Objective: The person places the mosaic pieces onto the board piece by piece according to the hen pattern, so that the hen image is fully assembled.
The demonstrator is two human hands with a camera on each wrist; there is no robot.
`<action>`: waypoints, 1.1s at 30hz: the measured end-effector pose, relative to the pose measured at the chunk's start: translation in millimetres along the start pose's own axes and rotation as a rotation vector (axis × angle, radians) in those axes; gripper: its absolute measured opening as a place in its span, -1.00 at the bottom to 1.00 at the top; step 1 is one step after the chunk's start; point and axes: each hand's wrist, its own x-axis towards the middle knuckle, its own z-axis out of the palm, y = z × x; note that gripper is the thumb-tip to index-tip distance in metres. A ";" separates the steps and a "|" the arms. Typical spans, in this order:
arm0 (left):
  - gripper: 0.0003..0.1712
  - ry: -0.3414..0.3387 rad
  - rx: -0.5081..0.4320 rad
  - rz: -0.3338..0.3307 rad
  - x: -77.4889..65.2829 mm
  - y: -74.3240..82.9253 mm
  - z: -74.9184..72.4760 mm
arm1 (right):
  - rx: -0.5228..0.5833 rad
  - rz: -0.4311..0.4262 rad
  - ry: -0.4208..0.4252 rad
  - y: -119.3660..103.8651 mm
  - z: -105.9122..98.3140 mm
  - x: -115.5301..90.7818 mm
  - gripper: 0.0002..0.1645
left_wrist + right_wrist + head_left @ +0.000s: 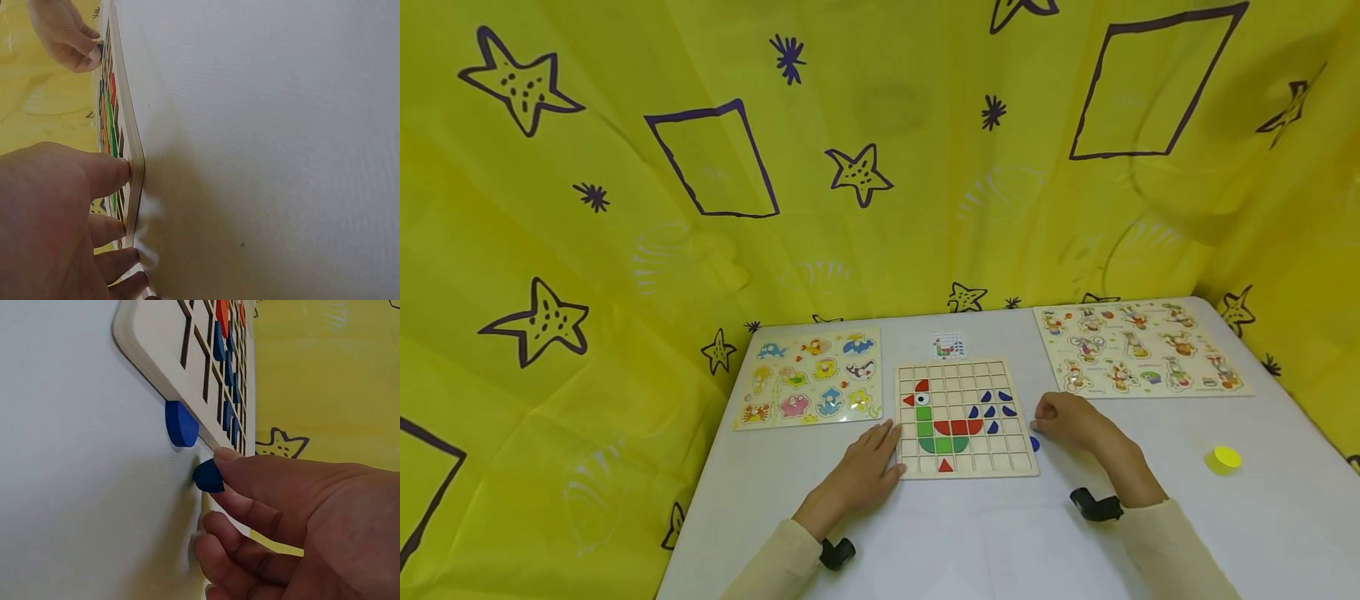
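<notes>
A wooden grid board point(996, 462) lies in front of me, with a bird shape of red, green and blue pieces and a round eye piece set in its cells. My left hand point(865, 471) rests at the board's left edge, its thumb point(112, 175) touching the near corner and the fingers spread along the side. Just off the right edge, my right hand point(1071, 421) pinches a blue half-round piece point(210, 476) between thumb and forefinger. Another blue half-round piece point(182, 425) sits on the table against that edge.
A small pattern card point(947, 347) with a similar bird lies behind the grid board. Sea-animal puzzle board point(865, 383) is at left, another picture puzzle board point(1210, 333) at back right. A yellow cylinder point(1224, 460) stands to the right. Yellow cloth point(895, 258) hangs behind the table.
</notes>
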 end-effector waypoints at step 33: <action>-0.21 0.007 0.008 0.019 0.8 -2.2 3.2 | -0.066 -0.022 0.099 11.7 8.2 -9.2 -0.87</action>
